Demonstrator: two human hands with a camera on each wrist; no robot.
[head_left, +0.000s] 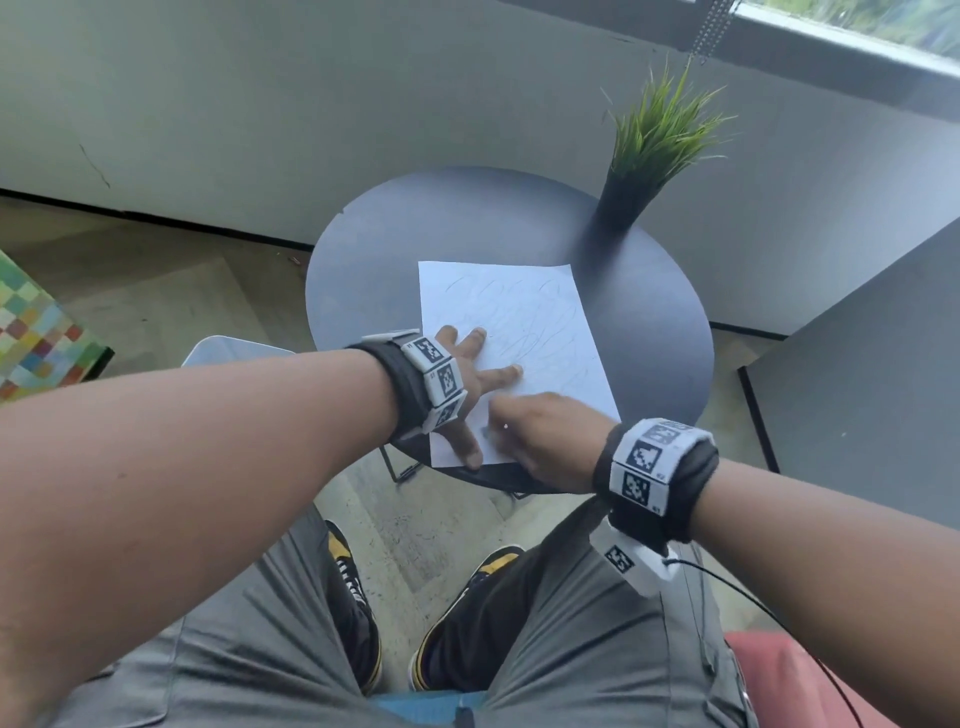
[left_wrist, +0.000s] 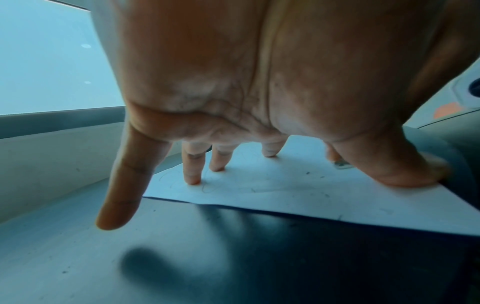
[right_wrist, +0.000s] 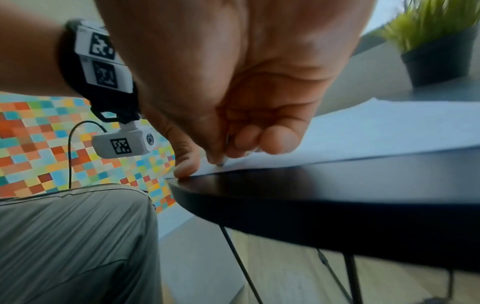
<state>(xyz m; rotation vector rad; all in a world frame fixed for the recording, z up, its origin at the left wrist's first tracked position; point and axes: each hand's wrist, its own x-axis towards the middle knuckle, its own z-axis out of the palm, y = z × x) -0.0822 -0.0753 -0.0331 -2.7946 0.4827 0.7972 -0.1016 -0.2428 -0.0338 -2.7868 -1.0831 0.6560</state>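
A white sheet of paper (head_left: 530, 322) with faint scribbles lies on a round dark table (head_left: 363, 270). My left hand (head_left: 475, 382) lies on the sheet's near left part with straight, spread fingers. In the left wrist view its fingertips (left_wrist: 192, 181) press the paper (left_wrist: 285, 195), while the little finger (left_wrist: 116, 216) hangs over the bare table (left_wrist: 233, 257). My right hand (head_left: 540, 436) sits at the sheet's near corner. It pinches a small thin tool (right_wrist: 221, 164), perhaps a pencil stub, with the tip touching the paper (right_wrist: 376, 133). Most of the tool is hidden by the fingers.
A green grass plant in a black pot (head_left: 623, 197) stands at the table's far right edge. To the right is a grey cabinet (head_left: 857, 389), and on the left floor a multicoloured checkered block (head_left: 31, 332). My knees sit just below the table's near rim (right_wrist: 337, 195).
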